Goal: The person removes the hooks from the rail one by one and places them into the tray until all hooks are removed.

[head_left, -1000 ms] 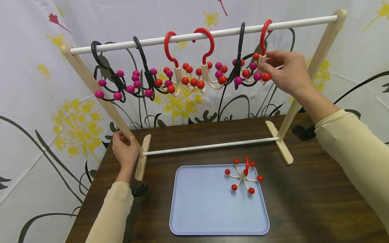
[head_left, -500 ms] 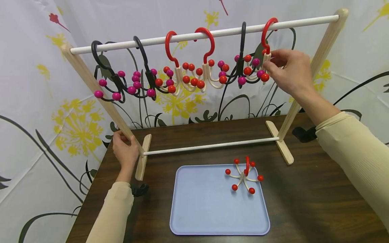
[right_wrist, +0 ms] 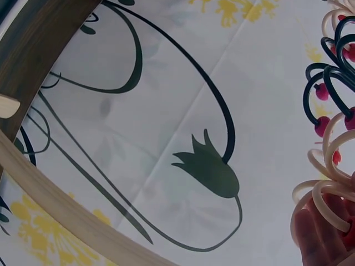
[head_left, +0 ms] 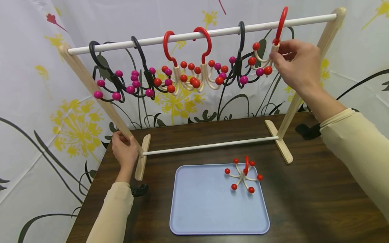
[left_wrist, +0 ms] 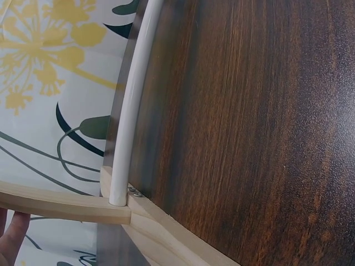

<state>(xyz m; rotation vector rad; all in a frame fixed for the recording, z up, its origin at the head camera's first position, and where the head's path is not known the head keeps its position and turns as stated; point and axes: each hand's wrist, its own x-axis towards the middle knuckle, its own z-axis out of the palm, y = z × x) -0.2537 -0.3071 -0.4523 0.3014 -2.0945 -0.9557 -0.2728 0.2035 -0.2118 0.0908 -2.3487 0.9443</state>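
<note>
In the head view my left hand (head_left: 124,150) grips the lower left post (head_left: 104,98) of a wooden rack. The left wrist view has my fingertips (left_wrist: 15,235) against that post. My right hand (head_left: 299,64) pinches the cream stem of a multi-arm hanger (head_left: 275,47) with a red hook and red balls. Its hook rises above the white top rod (head_left: 307,21), crossing in front of it; whether it still touches the rod I cannot tell. Beside it hangs a black hanger (head_left: 238,67) with magenta balls. Cream hanger arms (right_wrist: 327,213) and my fingers (right_wrist: 319,238) appear in the right wrist view.
More red-hooked (head_left: 204,69) and black hangers (head_left: 149,79) hang along the rod, their arms close together. A light blue tray (head_left: 212,209) on the dark wooden table (head_left: 319,189) bears another red-hooked hanger (head_left: 243,176). A patterned curtain (head_left: 45,111) is behind the rack.
My right hand has moved right and up with the red-hooked hanger, whose hook has risen from the rod. The neighbouring black hanger has swung slightly. My left hand has stayed on the post.
</note>
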